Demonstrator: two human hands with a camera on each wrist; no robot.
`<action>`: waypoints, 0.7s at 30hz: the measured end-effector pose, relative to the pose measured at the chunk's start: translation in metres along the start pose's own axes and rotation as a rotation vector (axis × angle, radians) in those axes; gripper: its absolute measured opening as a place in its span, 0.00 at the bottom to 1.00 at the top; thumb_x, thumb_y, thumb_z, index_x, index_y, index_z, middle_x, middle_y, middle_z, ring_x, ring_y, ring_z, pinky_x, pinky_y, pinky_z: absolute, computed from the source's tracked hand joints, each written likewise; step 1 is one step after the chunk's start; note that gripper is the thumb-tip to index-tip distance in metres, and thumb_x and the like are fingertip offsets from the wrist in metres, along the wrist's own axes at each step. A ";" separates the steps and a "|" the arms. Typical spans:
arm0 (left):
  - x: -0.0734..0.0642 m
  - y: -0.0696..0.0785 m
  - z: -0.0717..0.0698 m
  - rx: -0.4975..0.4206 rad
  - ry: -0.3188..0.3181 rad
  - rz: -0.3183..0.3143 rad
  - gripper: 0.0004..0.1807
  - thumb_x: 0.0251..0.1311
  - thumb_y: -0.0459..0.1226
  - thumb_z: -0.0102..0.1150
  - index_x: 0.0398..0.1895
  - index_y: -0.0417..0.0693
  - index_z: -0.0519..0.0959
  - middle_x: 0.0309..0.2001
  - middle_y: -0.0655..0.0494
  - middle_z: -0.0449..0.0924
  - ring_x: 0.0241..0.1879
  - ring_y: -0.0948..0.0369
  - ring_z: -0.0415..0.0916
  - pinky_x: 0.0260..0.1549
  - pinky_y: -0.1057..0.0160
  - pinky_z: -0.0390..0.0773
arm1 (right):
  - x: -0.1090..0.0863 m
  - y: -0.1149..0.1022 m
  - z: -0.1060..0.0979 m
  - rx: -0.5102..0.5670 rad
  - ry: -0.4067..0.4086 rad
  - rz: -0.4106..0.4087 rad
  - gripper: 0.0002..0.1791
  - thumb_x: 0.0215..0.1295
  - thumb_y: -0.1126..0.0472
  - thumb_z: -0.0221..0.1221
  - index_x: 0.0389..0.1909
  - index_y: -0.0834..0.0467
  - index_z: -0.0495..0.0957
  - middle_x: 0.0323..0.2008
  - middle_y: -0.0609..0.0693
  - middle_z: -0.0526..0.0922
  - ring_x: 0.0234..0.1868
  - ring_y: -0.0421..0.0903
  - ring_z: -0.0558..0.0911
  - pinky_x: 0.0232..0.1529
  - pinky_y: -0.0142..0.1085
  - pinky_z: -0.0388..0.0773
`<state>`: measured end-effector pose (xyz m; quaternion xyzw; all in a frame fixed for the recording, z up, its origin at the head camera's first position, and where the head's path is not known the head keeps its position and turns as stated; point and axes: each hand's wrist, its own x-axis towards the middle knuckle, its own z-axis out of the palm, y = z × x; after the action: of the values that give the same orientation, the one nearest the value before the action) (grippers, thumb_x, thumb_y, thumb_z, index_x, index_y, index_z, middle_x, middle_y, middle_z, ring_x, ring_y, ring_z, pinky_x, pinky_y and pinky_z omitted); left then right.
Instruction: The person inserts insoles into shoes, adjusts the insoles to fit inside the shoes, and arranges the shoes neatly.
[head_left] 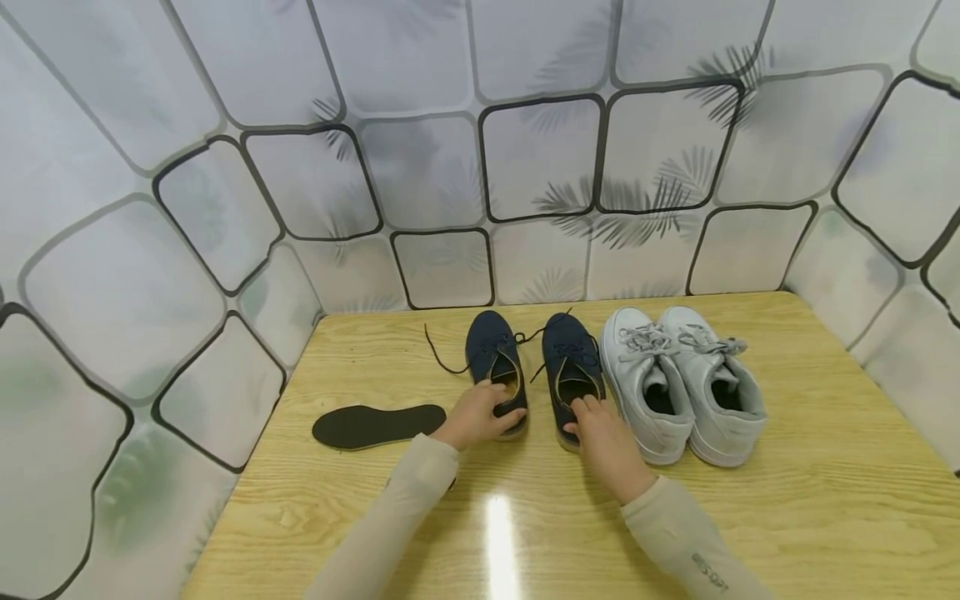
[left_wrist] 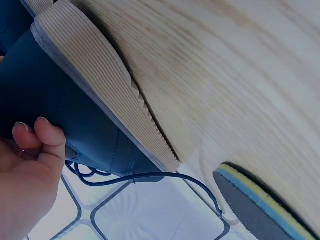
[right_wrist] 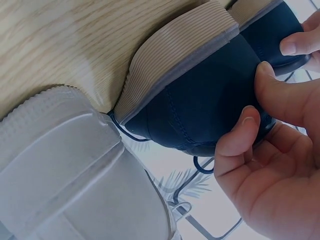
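Observation:
Two navy lace-up shoes stand side by side on the wooden table, toes toward the back wall, laces loose. My left hand (head_left: 474,415) grips the left navy shoe (head_left: 489,333) at its rear opening, the fingers bent over the collar. The left wrist view shows the ribbed tan sole of that shoe (left_wrist: 90,120) along the table. On the right navy shoe (head_left: 564,337), my right hand (head_left: 606,446) pinches the collar near the heel; thumb and fingers show on the shoe's rear part (right_wrist: 205,100) in the right wrist view. The fingertips inside the openings are partly hidden.
A dark insole (head_left: 375,427) lies flat to the left of the shoes, its edge layered yellow and blue. Close on the right stand two white lace-up sneakers, a left one (head_left: 626,350) and a right one (head_left: 738,433). Patterned cloth walls (head_left: 435,175) enclose the wooden table (head_left: 825,500).

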<state>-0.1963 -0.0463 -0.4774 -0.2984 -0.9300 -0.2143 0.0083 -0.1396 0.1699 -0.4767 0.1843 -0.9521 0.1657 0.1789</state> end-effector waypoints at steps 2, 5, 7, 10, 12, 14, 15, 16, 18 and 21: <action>0.000 0.001 0.000 -0.004 -0.011 0.008 0.20 0.66 0.46 0.57 0.51 0.39 0.82 0.52 0.45 0.80 0.50 0.52 0.77 0.51 0.56 0.76 | 0.000 0.000 0.000 0.005 -0.001 -0.002 0.12 0.55 0.63 0.68 0.33 0.64 0.74 0.28 0.55 0.73 0.30 0.56 0.75 0.28 0.45 0.76; 0.001 0.002 0.001 -0.006 -0.026 0.028 0.20 0.66 0.45 0.57 0.52 0.39 0.81 0.53 0.44 0.80 0.53 0.52 0.77 0.57 0.55 0.71 | 0.000 0.000 0.000 0.011 0.001 -0.005 0.12 0.55 0.63 0.68 0.33 0.64 0.74 0.28 0.55 0.73 0.30 0.56 0.75 0.28 0.45 0.76; 0.002 0.003 0.002 -0.008 -0.034 0.037 0.20 0.66 0.45 0.57 0.52 0.39 0.81 0.53 0.44 0.80 0.54 0.51 0.76 0.59 0.55 0.69 | 0.000 0.001 0.001 0.014 0.003 -0.008 0.12 0.54 0.64 0.68 0.32 0.64 0.74 0.28 0.55 0.73 0.30 0.56 0.74 0.28 0.45 0.76; 0.003 0.005 0.003 -0.017 -0.044 0.032 0.21 0.66 0.45 0.57 0.53 0.39 0.81 0.54 0.44 0.79 0.57 0.51 0.74 0.61 0.54 0.68 | -0.001 0.001 0.001 0.019 0.007 -0.012 0.12 0.54 0.64 0.68 0.32 0.64 0.74 0.28 0.55 0.73 0.30 0.56 0.74 0.28 0.45 0.76; 0.003 0.006 0.004 -0.021 -0.046 0.032 0.21 0.66 0.46 0.57 0.53 0.39 0.81 0.55 0.44 0.79 0.57 0.50 0.74 0.60 0.54 0.68 | -0.001 0.001 0.001 0.018 0.010 -0.018 0.12 0.55 0.64 0.68 0.32 0.64 0.74 0.28 0.55 0.73 0.29 0.56 0.74 0.29 0.45 0.76; 0.004 0.007 0.005 -0.009 -0.040 0.051 0.20 0.66 0.46 0.57 0.52 0.40 0.81 0.53 0.44 0.80 0.56 0.51 0.75 0.57 0.55 0.71 | -0.001 0.001 0.001 0.018 0.015 -0.026 0.12 0.55 0.64 0.68 0.33 0.64 0.73 0.28 0.55 0.72 0.29 0.56 0.74 0.29 0.45 0.75; 0.004 0.007 0.005 -0.002 -0.034 0.070 0.20 0.66 0.45 0.58 0.51 0.40 0.82 0.51 0.45 0.81 0.53 0.52 0.76 0.56 0.56 0.73 | -0.001 0.001 0.001 0.017 0.017 -0.031 0.12 0.55 0.65 0.68 0.32 0.64 0.73 0.28 0.55 0.72 0.29 0.55 0.74 0.29 0.45 0.75; 0.005 0.008 0.006 0.006 -0.029 0.089 0.19 0.66 0.45 0.58 0.49 0.40 0.83 0.48 0.47 0.82 0.49 0.53 0.78 0.54 0.56 0.74 | -0.002 0.001 0.001 0.016 0.019 -0.035 0.12 0.55 0.65 0.68 0.32 0.64 0.73 0.27 0.54 0.72 0.29 0.55 0.73 0.29 0.44 0.75; 0.006 0.009 0.007 0.024 -0.019 0.128 0.16 0.66 0.45 0.58 0.46 0.41 0.84 0.42 0.50 0.83 0.41 0.56 0.78 0.49 0.58 0.76 | -0.001 0.002 0.001 0.013 0.024 -0.043 0.12 0.55 0.65 0.68 0.32 0.64 0.73 0.27 0.54 0.72 0.28 0.55 0.73 0.30 0.44 0.75; 0.007 0.010 0.008 0.030 -0.007 0.155 0.15 0.65 0.44 0.58 0.42 0.43 0.85 0.36 0.53 0.81 0.33 0.59 0.74 0.46 0.59 0.76 | -0.001 0.003 0.002 0.013 0.032 -0.053 0.12 0.54 0.65 0.68 0.32 0.64 0.73 0.27 0.54 0.72 0.27 0.55 0.72 0.30 0.44 0.75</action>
<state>-0.1956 -0.0323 -0.4799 -0.3704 -0.9072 -0.1978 0.0260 -0.1406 0.1717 -0.4799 0.2081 -0.9429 0.1701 0.1969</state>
